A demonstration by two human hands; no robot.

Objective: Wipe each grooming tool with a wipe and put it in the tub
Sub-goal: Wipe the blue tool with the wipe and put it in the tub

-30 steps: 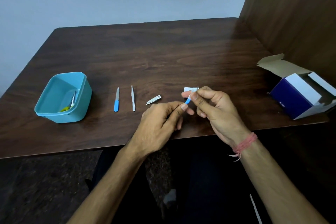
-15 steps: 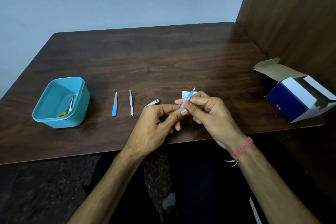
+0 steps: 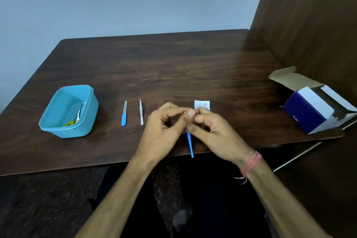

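— What are you working on, and where?

— A dark brown wood-grain tabletop (image 3: 173, 67), with rounded far corners. A plain pale blue-grey wall stands behind it, and a dark wooden panel (image 3: 313, 25) closes off my right side. Below the near edge I see a dark speckled floor and my dark-clad legs.

— Where are your hands?

— Together over the near middle of the tabletop. My left hand (image 3: 164, 131) has its fingers curled, thumb and forefinger meeting the fingertips of my right hand (image 3: 214, 133). Between them I pinch the top of a thin blue-handled tool (image 3: 190, 144), whose handle hangs down towards me past the table edge. Whether a wipe is wrapped round its tip, I cannot tell; my fingers hide it. A pink thread band (image 3: 251, 164) sits on my right wrist.

— And the rest of the tools?

— A blue-handled nail file (image 3: 124, 114) and a pair of tweezers (image 3: 141, 112) lie side by side, apart, left of my hands. Further left is the teal tub (image 3: 90, 110), with small scissors (image 3: 76, 117) with yellow-green handles inside it.

— Any writing?

— A small white sachet (image 3: 202, 104) just beyond my fingers carries fine print, too small to read. At the right edge an open blue and white carton (image 3: 309, 114) has a small pale mark on its dark side, also unreadable.
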